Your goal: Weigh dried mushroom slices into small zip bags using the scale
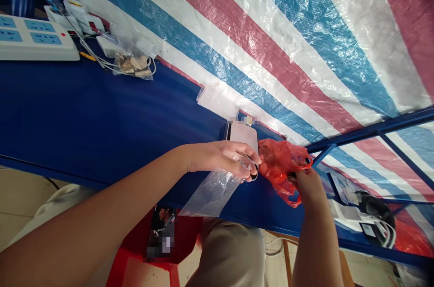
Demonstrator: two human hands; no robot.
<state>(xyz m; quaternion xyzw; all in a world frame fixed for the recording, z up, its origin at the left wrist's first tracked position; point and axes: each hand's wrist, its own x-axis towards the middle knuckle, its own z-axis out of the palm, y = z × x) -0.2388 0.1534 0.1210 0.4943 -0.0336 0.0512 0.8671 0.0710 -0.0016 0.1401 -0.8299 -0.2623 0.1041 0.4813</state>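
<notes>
My left hand (228, 156) is closed on the top of a clear plastic bag (212, 196), which hangs down toward the front edge of the blue table. Close by its fingertips shows a small round black thing with a pale rim (254, 173); whether the fingers touch it I cannot tell. My right hand (305, 183) is at the opening of a crumpled red plastic bag (278, 160), its fingers mostly hidden by the plastic. Just behind my left hand lies a flat, light-coloured box-like object (244, 135).
On the blue table (101, 110), a power strip (34, 38), a screwdriver (68, 18) and a small bag of brownish pieces (134, 65) lie at back left. White cables and adapters (356, 219) sit at right. A striped sheet (254, 29) hangs behind; a red stool (135, 251) stands below.
</notes>
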